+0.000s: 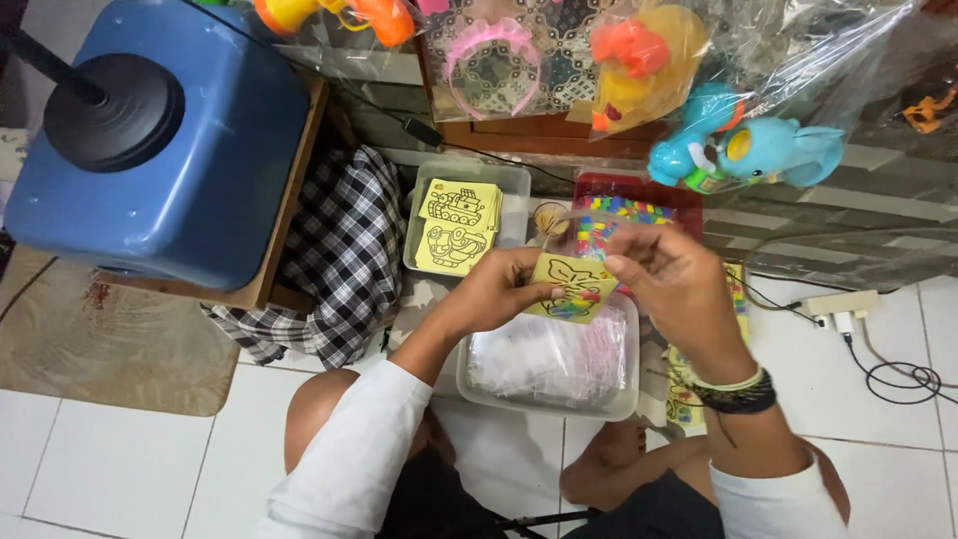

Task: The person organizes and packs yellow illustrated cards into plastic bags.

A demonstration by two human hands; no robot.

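A small yellow card with a black outline drawing is pinched between both hands above a clear plastic tray of transparent bags on the white tiled floor. The left hand grips its left edge with closed fingers; the right hand nips its upper right corner. A second tray of yellow cards sits just behind.

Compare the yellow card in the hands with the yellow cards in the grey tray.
The held yellow card is single and pinched between the left hand and right hand above the clear tub of plastic bags; the stacked yellow cards lie untouched in the grey tray. The held card has some colour on its picture; the stacked ones show only black outlines. Both are yellow with black line drawings.
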